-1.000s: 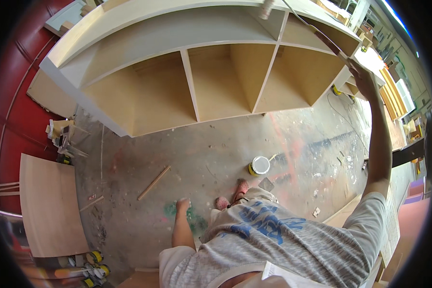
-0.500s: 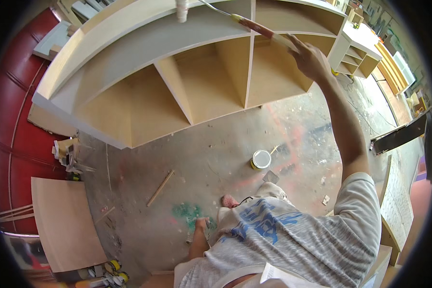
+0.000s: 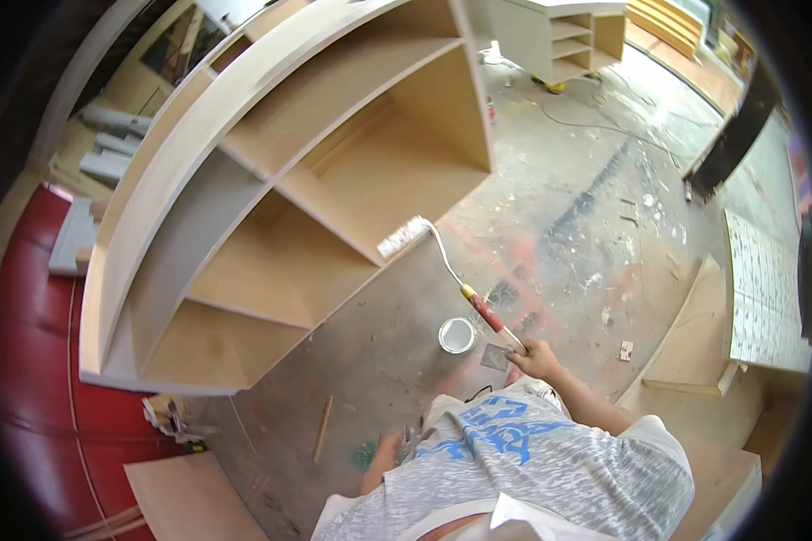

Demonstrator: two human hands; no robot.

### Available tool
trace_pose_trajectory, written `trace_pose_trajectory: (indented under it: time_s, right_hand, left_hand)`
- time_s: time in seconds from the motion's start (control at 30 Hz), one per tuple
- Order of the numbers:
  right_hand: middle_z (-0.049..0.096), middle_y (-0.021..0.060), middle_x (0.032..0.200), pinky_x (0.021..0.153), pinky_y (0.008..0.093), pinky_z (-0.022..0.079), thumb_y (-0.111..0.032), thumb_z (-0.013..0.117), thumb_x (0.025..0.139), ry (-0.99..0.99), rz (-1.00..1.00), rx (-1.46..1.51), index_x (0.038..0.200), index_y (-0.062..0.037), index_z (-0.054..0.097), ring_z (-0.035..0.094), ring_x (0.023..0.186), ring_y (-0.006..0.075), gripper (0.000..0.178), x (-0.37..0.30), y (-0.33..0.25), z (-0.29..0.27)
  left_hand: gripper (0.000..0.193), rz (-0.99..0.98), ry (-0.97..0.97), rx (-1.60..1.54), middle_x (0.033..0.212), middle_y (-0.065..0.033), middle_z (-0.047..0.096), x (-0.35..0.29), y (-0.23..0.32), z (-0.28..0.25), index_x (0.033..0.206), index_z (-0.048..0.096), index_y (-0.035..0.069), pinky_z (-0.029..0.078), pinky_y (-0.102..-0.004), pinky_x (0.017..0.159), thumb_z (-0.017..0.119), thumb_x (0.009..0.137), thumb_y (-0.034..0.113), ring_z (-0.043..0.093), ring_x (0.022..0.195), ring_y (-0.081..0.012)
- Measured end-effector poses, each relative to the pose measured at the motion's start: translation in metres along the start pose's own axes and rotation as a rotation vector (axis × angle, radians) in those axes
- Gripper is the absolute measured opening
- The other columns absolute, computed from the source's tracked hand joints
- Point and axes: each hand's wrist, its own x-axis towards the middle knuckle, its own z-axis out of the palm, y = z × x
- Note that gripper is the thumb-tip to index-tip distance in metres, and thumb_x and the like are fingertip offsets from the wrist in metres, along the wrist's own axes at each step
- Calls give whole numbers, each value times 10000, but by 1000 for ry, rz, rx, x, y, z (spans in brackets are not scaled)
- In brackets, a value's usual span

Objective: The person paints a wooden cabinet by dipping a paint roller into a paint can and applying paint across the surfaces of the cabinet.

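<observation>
My right hand (image 3: 538,359) is closed around the handle of a paint roller (image 3: 485,309), low and close to my body. Its white, paint-covered sleeve (image 3: 402,237) appears over the lower front edge of a curved wooden shelf unit (image 3: 361,171); I cannot tell whether they touch. One inner upper surface of the unit is grey, while its compartments are bare wood. An opened can of pale paint (image 3: 457,336) stands on the floor below the roller. My left hand (image 3: 390,442) hangs down at my left side, its fingers too blurred to make out.
A flat grey scrap (image 3: 494,357) lies beside the can, and a wooden stick (image 3: 323,428) lies farther left. Red padded panels (image 3: 36,361) line the left. A white cabinet (image 3: 523,41) stands far right, with a cable (image 3: 595,131) on the floor. Boards (image 3: 695,334) lean at right.
My right hand has come down from far out over the shelf unit to near my body, bringing the roller along. My view has turned to the right. The left arm stays low.
</observation>
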Motion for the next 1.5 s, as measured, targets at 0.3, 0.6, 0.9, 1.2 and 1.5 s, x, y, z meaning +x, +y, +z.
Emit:
trace_pose_trajectory:
  time_s: [0.3,0.6,0.9,1.2,1.5]
  right_hand:
    - [564,222,649,585,398,436,-273,575,667,139,239,-146,733,42,568,576,629,349,321,30,90,-117]
    - [572,238,737,662,440,436,-246,513,717,247,399,-204,805,16,579,556,737,393,284,56,138,-108]
    - [573,247,702,618,410,457,-175,528,655,-229,722,-137,793,86,556,573,662,373,296,45,157,-45]
    - [568,202,953,716,388,440,-74,474,683,-620,466,-564,1238,-246,362,557,883,324,592,90,207,52]
    - [490,162,1128,802,411,426,-7,394,726,-687,661,-550,1303,-382,105,523,978,303,746,189,305,179]
  left_hand:
    - [366,321,134,-453,809,-77,603,10,311,-91,1045,518,4,450,-263,599,578,745,206,560,641,-135]
    - [167,270,0,197,770,-75,609,62,251,-102,788,611,34,441,-275,625,497,724,137,558,700,-141]
    - [241,-107,26,-39,662,-105,589,10,164,-82,723,609,-11,422,-288,580,581,699,227,539,617,-154]
    - [209,-207,-60,-194,672,-61,587,12,109,-4,786,598,19,416,-258,617,580,729,219,535,647,-136]
    - [215,-347,-70,-366,754,-54,587,-12,-4,20,891,570,-11,406,-237,653,539,771,164,533,698,-112]
